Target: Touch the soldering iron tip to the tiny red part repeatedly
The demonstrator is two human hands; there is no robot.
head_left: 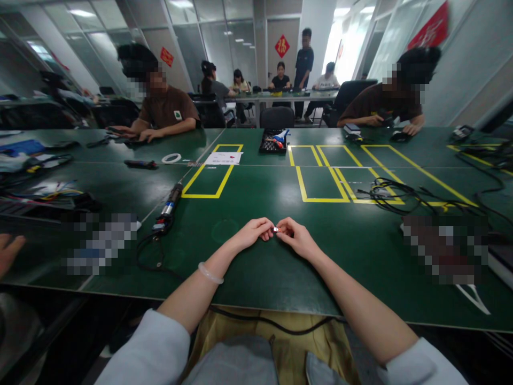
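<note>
My left hand (pixel 256 231) and my right hand (pixel 295 238) meet above the green table (pixel 256 278). Pinched between their fingertips is a small piece (pixel 276 230), whitish on the left with a touch of orange on the right. It is too small to identify, and the fingers cover part of it. The fingers of both hands are curled closed. To the left of my hands lies a black electric screwdriver-like tool (pixel 172 203) with a blue band and a cable.
Yellow tape (pixel 326 200) marks rectangles beyond my hands. A black tray (pixel 272 143) holds a blue item and a red one. Black cables (pixel 401 192) lie tangled at right. A white tape roll (pixel 171 158) is at left. Two people (pixel 168 109) sit opposite; a hand (pixel 10 251) shows far left.
</note>
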